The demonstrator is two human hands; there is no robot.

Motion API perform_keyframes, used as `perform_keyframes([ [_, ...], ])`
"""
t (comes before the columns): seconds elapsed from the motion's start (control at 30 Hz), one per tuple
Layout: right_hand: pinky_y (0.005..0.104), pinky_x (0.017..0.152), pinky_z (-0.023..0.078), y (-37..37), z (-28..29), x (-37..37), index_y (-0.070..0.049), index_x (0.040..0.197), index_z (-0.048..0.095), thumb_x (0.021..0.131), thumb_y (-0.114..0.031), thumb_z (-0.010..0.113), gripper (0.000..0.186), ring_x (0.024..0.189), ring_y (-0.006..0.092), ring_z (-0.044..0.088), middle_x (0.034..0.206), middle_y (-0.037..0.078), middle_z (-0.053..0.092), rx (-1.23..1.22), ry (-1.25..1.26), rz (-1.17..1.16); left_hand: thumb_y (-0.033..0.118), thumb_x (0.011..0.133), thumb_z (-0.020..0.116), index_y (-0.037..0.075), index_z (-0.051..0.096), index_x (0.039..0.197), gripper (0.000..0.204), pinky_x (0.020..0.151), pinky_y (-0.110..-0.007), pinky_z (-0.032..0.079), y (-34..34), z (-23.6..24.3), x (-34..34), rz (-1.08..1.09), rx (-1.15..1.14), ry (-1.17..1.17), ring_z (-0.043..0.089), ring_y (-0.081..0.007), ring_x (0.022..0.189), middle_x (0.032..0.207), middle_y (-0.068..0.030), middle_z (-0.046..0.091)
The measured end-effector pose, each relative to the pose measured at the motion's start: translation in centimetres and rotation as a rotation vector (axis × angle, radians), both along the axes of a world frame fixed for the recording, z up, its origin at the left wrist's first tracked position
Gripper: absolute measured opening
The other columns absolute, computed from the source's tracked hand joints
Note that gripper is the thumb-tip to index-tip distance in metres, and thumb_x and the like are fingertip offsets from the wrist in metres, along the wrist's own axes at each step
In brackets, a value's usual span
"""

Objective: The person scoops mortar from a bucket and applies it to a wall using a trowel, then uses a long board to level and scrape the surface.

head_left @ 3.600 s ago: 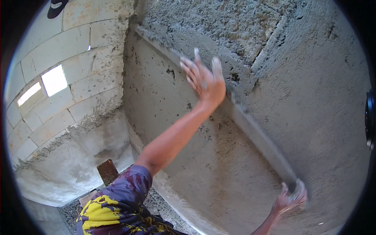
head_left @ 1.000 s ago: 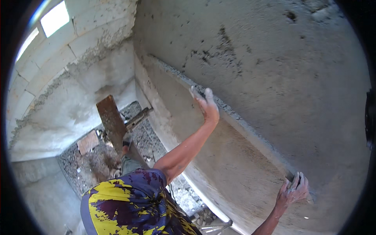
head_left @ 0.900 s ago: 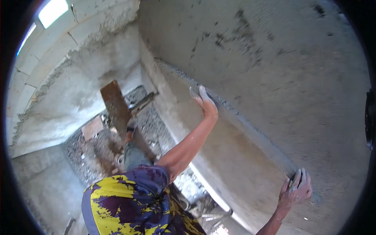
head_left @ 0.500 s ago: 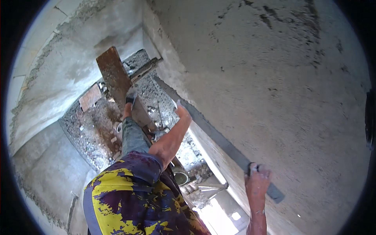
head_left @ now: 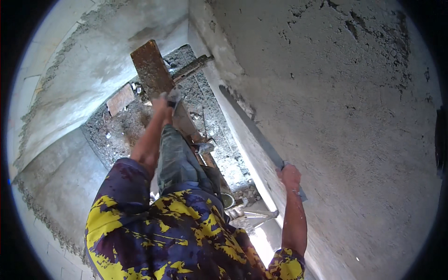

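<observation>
My right hand (head_left: 290,175) grips the lower end of a long grey metal straightedge (head_left: 252,128), which lies slanted against the rough plastered wall (head_left: 345,116). My left hand (head_left: 161,102) is off the straightedge, stretched down to the left beside my shoe (head_left: 174,95) and a rusty brown plank (head_left: 149,67). Its fingers are too small and blurred to read. My leg in grey trousers (head_left: 175,161) stands on the plank's lower part.
The floor far below is covered in rubble and mortar (head_left: 116,135), with a flat brick slab (head_left: 120,99). A metal bowl (head_left: 227,199) and a hammer-like tool (head_left: 259,213) lie near the wall's foot. A block wall (head_left: 60,93) closes the left side.
My view swung downward to the floor. The straightedge slid down the wall with my right hand on it. My left hand let go of its upper end and dropped toward the plank.
</observation>
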State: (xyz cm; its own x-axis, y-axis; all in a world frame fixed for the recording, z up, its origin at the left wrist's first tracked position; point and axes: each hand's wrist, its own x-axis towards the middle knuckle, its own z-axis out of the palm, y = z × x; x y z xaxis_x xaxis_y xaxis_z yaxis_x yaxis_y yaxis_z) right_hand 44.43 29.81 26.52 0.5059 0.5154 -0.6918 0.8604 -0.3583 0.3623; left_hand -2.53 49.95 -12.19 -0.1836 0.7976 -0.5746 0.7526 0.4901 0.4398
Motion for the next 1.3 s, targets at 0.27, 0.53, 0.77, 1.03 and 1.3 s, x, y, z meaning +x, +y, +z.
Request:
perform_keyframes([
  [0.27, 0.0402, 0.067, 0.053, -7.0, -4.8, -4.9, -0.008, 0.098, 0.062, 0.077, -0.022, 0.061, 0.025, 0.081, 0.0285, 0.067, 0.088, 0.014, 0.066, 0.088, -0.009, 0.151, 0.038, 0.077, 0.058, -0.01, 0.054, 0.118, 0.063, 0.097, -0.043, 0.041, -3.5, 7.6, -18.9, 0.595, 0.138, 0.237, 0.054, -0.041, 0.113, 0.119, -0.0299, 0.057],
  [0.53, 0.043, 0.071, 0.053, -9.0, -4.7, -3.1, -0.007, 0.094, 0.065, 0.078, -0.026, 0.062, 0.026, 0.08, 0.0305, 0.067, 0.086, 0.016, 0.066, 0.099, 0.045, 0.065, 0.035, 0.078, 0.061, -0.005, 0.054, 0.122, 0.06, 0.088, -0.044, 0.046, -10.7, 4.7, -12.7, 0.281, 0.004, 0.097, 0.061, -0.0395, 0.102, 0.111, -0.0253, 0.062],
  [0.77, 0.0406, 0.068, 0.049, -16.1, -0.6, 0.1, -0.011, 0.083, 0.064, 0.075, -0.047, 0.066, 0.037, 0.076, 0.0271, 0.065, 0.081, 0.01, 0.063, 0.285, -0.222, 0.245, 0.04, 0.077, 0.062, -0.005, 0.061, 0.101, 0.051, 0.085, -0.047, 0.048, -11.6, 8.9, -4.5, 0.277, 0.21, 0.027, 0.06, -0.0432, 0.101, 0.104, -0.0287, 0.062],
  [1.03, 0.0438, 0.07, 0.048, -17.5, 4.6, -4.0, -0.009, 0.096, 0.064, 0.073, -0.041, 0.069, 0.04, 0.081, 0.0296, 0.063, 0.083, 0.012, 0.063, 0.277, 0.06, 0.269, 0.041, 0.086, 0.052, 0.0, 0.064, 0.102, 0.046, 0.081, -0.041, 0.049, -11.2, 5.0, -2.7, 0.352, 0.114, -0.443, 0.064, -0.0318, 0.094, 0.103, -0.0166, 0.066],
  [1.3, 0.0441, 0.073, 0.052, -18.1, 9.4, -4.4, -0.015, 0.118, 0.06, 0.086, -0.044, 0.055, 0.044, 0.088, 0.0335, 0.063, 0.096, 0.016, 0.064, 0.407, -0.021, 0.265, 0.05, 0.085, 0.058, -0.003, 0.058, 0.113, 0.06, 0.085, -0.046, 0.044, -6.2, 13.0, 12.1, 0.967, -0.038, -1.567, 0.058, -0.0321, 0.101, 0.108, -0.0202, 0.062],
])
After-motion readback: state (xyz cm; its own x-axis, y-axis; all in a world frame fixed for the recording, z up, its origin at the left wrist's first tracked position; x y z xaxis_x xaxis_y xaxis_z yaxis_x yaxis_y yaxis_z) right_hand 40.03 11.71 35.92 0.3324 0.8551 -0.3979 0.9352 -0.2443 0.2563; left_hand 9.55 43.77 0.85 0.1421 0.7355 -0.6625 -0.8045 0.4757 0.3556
